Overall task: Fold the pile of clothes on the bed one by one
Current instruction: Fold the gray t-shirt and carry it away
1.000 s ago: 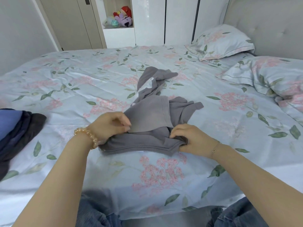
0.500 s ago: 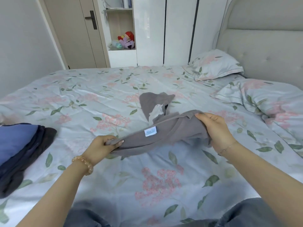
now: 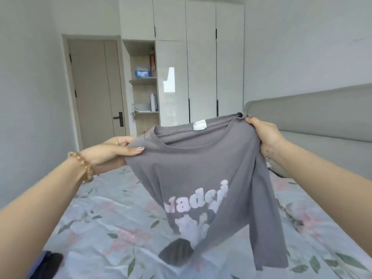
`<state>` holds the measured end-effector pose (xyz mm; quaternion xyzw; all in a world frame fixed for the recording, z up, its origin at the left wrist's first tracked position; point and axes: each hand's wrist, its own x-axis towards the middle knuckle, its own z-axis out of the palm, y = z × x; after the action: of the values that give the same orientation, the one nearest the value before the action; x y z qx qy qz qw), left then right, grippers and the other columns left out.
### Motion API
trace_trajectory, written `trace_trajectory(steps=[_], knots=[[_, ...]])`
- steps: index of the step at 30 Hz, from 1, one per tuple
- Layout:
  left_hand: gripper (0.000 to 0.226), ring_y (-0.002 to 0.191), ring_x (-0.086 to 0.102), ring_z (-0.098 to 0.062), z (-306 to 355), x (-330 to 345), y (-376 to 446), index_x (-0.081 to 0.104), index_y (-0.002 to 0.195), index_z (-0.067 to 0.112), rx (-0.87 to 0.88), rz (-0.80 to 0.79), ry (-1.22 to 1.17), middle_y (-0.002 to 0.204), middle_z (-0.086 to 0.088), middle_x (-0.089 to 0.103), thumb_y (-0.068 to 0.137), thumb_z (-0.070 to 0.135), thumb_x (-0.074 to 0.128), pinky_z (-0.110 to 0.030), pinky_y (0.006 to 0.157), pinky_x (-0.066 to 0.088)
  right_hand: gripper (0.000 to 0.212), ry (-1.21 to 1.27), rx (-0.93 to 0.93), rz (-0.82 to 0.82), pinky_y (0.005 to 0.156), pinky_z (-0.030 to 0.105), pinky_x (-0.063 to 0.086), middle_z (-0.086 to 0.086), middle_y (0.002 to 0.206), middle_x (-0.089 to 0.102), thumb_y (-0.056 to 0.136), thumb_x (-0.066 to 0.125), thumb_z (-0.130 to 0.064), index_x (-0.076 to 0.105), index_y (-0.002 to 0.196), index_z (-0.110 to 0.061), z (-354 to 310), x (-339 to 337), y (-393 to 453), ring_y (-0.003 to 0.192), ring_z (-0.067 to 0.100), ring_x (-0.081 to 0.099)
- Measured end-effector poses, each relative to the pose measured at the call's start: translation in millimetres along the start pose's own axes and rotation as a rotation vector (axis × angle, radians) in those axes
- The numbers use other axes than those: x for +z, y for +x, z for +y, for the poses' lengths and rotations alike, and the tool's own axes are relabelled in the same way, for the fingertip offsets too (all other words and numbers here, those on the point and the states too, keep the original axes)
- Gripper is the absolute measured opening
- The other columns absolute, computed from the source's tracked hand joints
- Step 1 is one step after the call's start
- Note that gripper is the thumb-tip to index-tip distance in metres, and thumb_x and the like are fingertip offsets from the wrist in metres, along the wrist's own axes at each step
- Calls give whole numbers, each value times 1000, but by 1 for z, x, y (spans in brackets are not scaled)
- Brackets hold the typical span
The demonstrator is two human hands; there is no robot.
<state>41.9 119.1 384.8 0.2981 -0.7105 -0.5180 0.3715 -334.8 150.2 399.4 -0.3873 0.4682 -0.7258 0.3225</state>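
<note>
Two hands hold a grey T-shirt (image 3: 193, 168) above the floral bed (image 3: 112, 228).

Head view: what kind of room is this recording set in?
A bedroom, most likely in a home. A bed with a floral sheet and a padded grey headboard fills the foreground, tall white wardrobes line the far wall, and both hands hold up a grey T-shirt.

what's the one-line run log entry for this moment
step: unfurl | item: grey cotton t-shirt with pink lettering, held up above floral bedsheet | left hand: grips shoulder | right hand: grips shoulder | fold: not begun
</note>
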Motion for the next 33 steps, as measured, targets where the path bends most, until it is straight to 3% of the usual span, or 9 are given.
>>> trace_trajectory(steps=[6, 11, 14, 17, 19, 21, 24, 29, 33], knots=[[85, 92, 65, -9, 62, 8, 33, 74, 104, 11, 52, 319, 244, 108, -2, 72, 37, 62, 88, -21, 79, 49, 15, -67, -81, -19, 73, 26, 51, -2, 83, 68, 79, 76, -27, 70, 87, -16, -58, -15, 23, 74, 13, 62], [23, 65, 50, -8, 63, 23, 89, 74, 92, 3, -22, 599, 488, 79, -1, 62, 81, 24, 75, -20, 55, 32, 17, -196, -77, -31, 73, 25, 50, 5, 89, 68, 79, 78, -19, 71, 92, -10, -41, -45, 54, 81, 17, 62], [4, 49, 53, -13, 52, 50, 137, 63, 93, 8, -243, 562, 283, 73, -5, 55, 90, 10, 64, -20, 41, 45, 22, -190, -19, 52, 80, 29, 47, 8, 96, 65, 81, 77, -14, 70, 99, -4, -19, -60, 74, 89, 21, 59], [14, 84, 63, -24, 53, 90, 190, 57, 108, 7, -248, 572, -154, 108, -6, 57, 96, 2, 52, -38, 73, 60, 27, -115, 20, 201, 84, 28, 44, 8, 100, 63, 83, 75, -12, 69, 108, -4, -17, -79, 101, 91, 22, 55], [17, 111, 59, -24, 74, 119, 223, 56, 111, 16, -125, 532, -206, 126, -1, 56, 100, 8, 46, -41, 103, 44, 23, 4, -5, 274, 83, 28, 44, 8, 99, 62, 84, 73, -11, 69, 106, -6, -42, -94, 119, 90, 20, 55], [22, 125, 51, -19, 105, 142, 253, 50, 118, 25, 27, 443, -244, 132, 2, 55, 101, 14, 43, -42, 115, 23, 10, 83, -112, 334, 76, 26, 43, 5, 95, 59, 85, 72, -13, 67, 94, -11, -77, -111, 135, 85, 17, 53], [14, 121, 46, -15, 154, 160, 284, 54, 108, 27, 168, 296, -375, 127, 2, 56, 101, 20, 45, -37, 108, 24, 18, 74, -354, 344, 65, 25, 40, 4, 80, 55, 82, 73, -18, 60, 74, -9, -135, -136, 152, 76, 15, 48], [16, 98, 53, -12, 174, 156, 296, 57, 94, 29, 327, 183, -429, 100, 8, 59, 101, 23, 44, -25, 85, 42, 28, -89, -569, 192, 77, 34, 46, 11, 89, 60, 83, 70, -26, 66, 95, -1, -180, -151, 147, 81, 18, 55], [11, 112, 57, -21, 121, 124, 288, 58, 100, 23, 202, 227, -470, 106, 3, 62, 96, 18, 49, -31, 97, 43, 21, -321, -542, 94, 65, 28, 41, 8, 84, 55, 88, 66, -27, 65, 95, -8, -146, -128, 115, 75, 17, 50]])
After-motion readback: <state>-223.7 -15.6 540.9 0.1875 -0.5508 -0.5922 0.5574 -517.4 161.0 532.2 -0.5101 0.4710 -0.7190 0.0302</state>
